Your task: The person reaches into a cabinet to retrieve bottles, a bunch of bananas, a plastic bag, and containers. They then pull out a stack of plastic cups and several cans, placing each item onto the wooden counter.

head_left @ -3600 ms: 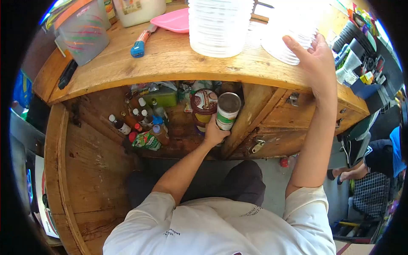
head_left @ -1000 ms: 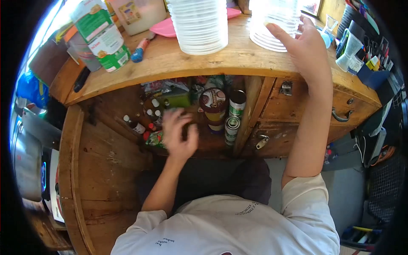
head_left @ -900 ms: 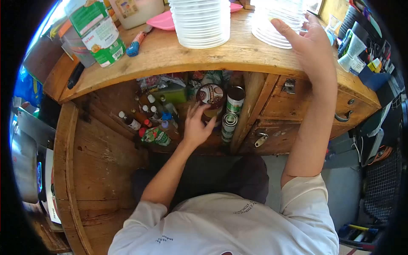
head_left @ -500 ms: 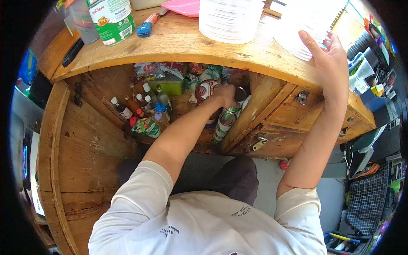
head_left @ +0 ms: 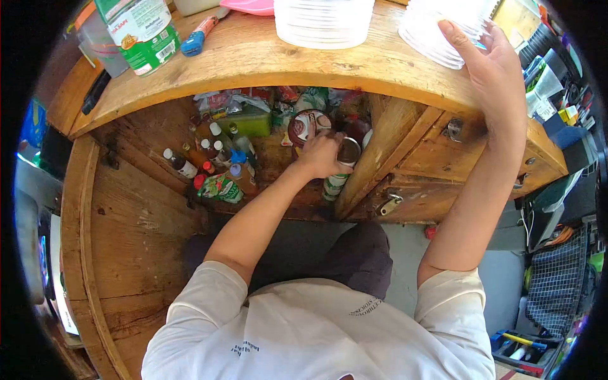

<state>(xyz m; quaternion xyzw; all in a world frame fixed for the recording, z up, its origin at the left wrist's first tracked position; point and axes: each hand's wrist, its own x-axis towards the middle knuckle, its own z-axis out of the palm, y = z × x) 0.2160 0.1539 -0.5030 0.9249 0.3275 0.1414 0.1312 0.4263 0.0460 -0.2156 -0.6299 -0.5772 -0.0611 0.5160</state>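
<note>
My left hand (head_left: 320, 156) is inside the open cabinet, its fingers closed around a can (head_left: 348, 152) near the right side wall. Just below that can stands a green-labelled can (head_left: 334, 185). A round brown-lidded tin (head_left: 310, 125) lies right behind my left hand. Up on the wooden counter (head_left: 253, 66), my right hand (head_left: 491, 60) rests against a stack of clear plastic lids (head_left: 434, 38), thumb and fingers spread at its right edge. The fingertips of my right hand are partly hidden.
Bottles (head_left: 218, 152) and a green pouch (head_left: 220, 189) fill the cabinet's left part, with a green box (head_left: 248, 123) behind. On the counter are clear containers (head_left: 323, 25), a blue-handled cutter (head_left: 194, 43) and a large green-white can (head_left: 142, 38). The cabinet door (head_left: 136, 234) hangs open at left.
My left hand has moved slightly down and left, and a can now stands upright in its grasp above the green-labelled one. My right hand stays at the lids; the view has shifted slightly.
</note>
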